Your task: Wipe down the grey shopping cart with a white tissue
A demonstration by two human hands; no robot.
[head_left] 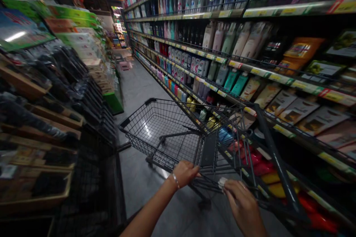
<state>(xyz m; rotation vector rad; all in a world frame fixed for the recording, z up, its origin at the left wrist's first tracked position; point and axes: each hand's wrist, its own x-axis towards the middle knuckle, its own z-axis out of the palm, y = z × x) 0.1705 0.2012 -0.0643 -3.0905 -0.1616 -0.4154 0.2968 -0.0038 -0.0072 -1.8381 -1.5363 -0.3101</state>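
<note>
A dark wire shopping cart [164, 133] stands aslant across the aisle, its push handle [278, 159] at the right near the shelves. My left hand [185, 174], with a bracelet at the wrist, is closed around the top rail on the cart's near side. Further right along that side, my right hand [243, 200] has its fingers pinched on a small crumpled white wad [221, 182], perhaps tissue or cloth. The wad is against or just in front of the cart's wires; whether the right fingers also touch the rail I cannot tell.
Shelves [211, 14] of bottles and boxes run along the right, close to the cart. On the left stand a rack of dark packaged goods [78, 70] and stacked packs [83, 44]. Grey floor [133, 85] leads ahead to a pink stool [124, 66].
</note>
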